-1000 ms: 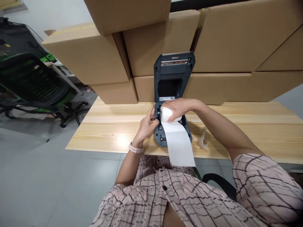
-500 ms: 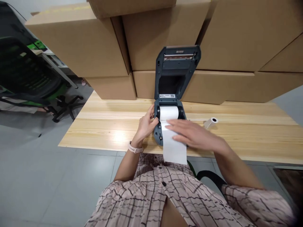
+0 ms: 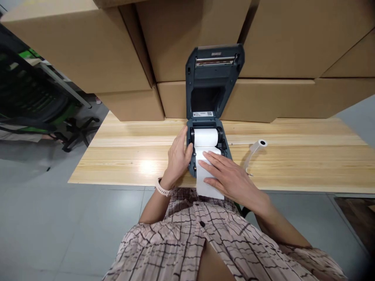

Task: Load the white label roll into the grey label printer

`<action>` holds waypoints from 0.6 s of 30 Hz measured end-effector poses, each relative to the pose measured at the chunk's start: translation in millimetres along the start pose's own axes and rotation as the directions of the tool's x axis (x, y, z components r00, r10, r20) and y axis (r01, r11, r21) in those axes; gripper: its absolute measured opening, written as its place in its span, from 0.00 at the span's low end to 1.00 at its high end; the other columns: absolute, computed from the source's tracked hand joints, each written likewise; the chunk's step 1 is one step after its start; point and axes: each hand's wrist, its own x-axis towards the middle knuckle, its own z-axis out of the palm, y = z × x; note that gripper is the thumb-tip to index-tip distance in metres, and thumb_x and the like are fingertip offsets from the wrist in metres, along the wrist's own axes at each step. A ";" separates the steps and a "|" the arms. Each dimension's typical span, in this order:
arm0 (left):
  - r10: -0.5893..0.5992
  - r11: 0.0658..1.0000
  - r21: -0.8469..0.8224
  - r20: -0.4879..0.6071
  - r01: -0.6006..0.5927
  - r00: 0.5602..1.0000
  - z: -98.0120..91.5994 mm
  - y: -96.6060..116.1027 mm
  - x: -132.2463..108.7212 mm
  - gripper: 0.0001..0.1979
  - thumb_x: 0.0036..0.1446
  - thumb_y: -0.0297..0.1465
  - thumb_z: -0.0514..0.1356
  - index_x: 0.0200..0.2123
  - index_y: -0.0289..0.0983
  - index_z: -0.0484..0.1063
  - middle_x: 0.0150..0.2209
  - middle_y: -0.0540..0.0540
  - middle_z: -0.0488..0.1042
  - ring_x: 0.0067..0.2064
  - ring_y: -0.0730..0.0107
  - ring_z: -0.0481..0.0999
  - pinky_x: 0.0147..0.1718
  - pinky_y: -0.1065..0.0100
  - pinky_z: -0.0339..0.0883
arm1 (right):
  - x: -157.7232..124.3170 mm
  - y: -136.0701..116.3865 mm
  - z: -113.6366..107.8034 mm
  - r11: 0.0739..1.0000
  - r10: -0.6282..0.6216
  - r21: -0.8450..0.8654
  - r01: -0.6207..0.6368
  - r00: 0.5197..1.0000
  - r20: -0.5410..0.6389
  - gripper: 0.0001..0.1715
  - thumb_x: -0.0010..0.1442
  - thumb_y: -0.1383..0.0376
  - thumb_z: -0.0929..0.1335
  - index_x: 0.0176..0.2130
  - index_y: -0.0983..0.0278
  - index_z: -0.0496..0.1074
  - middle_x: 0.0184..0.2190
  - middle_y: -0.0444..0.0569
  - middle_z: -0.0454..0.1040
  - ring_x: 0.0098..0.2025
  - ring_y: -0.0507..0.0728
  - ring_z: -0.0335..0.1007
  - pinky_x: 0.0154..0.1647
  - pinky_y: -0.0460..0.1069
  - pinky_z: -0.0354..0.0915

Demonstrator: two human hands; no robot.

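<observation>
A dark grey label printer (image 3: 190,171) stands on the table with its lid (image 3: 216,80) tilted up and back. Inside it sits a white paper roll (image 3: 206,137), and a loose strip of label paper (image 3: 202,183) runs from it over the printer's front and past the table edge. My left hand (image 3: 178,154) rests along the printer's left side, fingers straight, thumb apart at the rim. Flat on the paper strip lies my right hand (image 3: 227,177), its fingers spread, covering part of the strip and the printer's right front.
On the wooden table (image 3: 123,156), to the right, lies a small white roll (image 3: 261,143) with a curled tail. Cardboard boxes (image 3: 190,35) are stacked close behind the printer. An office chair (image 3: 32,89) stands on the floor at the left.
My right hand has moved left and down along the paper strip, now lying flatter. My left hand's fingers have straightened along the printer's side. The small roll's tail shows more.
</observation>
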 end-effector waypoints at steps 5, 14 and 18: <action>0.318 0.920 0.145 0.269 -0.364 0.909 6.4 23.6 -17.5 0.19 0.77 0.35 0.53 0.62 0.41 0.78 0.62 0.41 0.83 0.67 0.55 0.80 0.74 0.39 0.63 | -6.7 -4.2 -12.9 0.992 0.038 0.117 -0.041 0.999 0.024 0.24 0.75 0.49 0.67 0.64 0.53 0.78 0.65 0.54 0.79 0.73 0.69 0.70 0.72 0.72 0.72; 0.398 0.831 0.248 0.359 -0.497 0.844 6.4 28.3 -44.7 0.22 0.73 0.41 0.62 0.66 0.42 0.74 0.68 0.38 0.77 0.74 0.47 0.71 0.75 0.35 0.60 | 81.9 96.3 -111.3 0.891 0.346 0.449 -0.065 0.736 -0.582 0.36 0.72 0.38 0.67 0.66 0.56 0.73 0.68 0.50 0.76 0.69 0.62 0.72 0.76 0.62 0.64; 0.479 0.803 0.233 0.295 -0.548 0.827 1.8 35.6 -65.2 0.20 0.73 0.31 0.61 0.66 0.41 0.73 0.64 0.40 0.80 0.70 0.54 0.76 0.70 0.42 0.72 | 166.8 127.4 -128.6 0.792 0.450 0.543 -0.277 0.867 -0.213 0.48 0.74 0.34 0.43 0.79 0.55 0.41 0.79 0.42 0.61 0.77 0.57 0.58 0.78 0.57 0.58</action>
